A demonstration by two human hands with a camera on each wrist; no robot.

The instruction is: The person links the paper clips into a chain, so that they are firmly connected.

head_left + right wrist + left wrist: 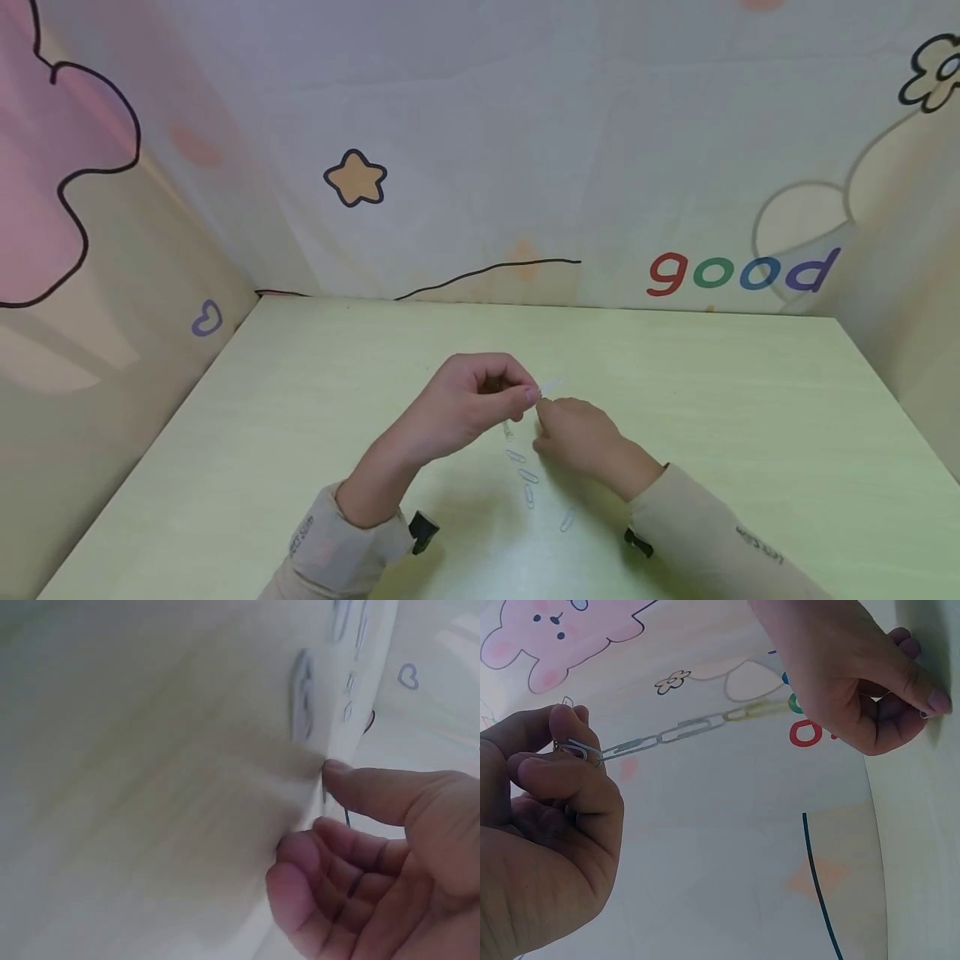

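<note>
My left hand (480, 400) is raised above the table, its thumb and index finger pinching a paper clip (574, 750). From that clip hangs a short chain of linked paper clips (686, 731), silver ones with a blurred yellow one at its low end. A pale clip end (551, 386) sticks out past the left fingertips. My right hand (585, 433) is lower, beside the left, its fingertips down at the tabletop. In the right wrist view, the thumb (341, 776) stands apart from the bent fingers (292, 862); no object shows clearly between them.
Several loose paper clips (528, 476) lie on the pale table (300, 417) below the hands, with another clip (567, 522) off to the right. Behind the table rises a printed backdrop (480, 167), joined by side walls.
</note>
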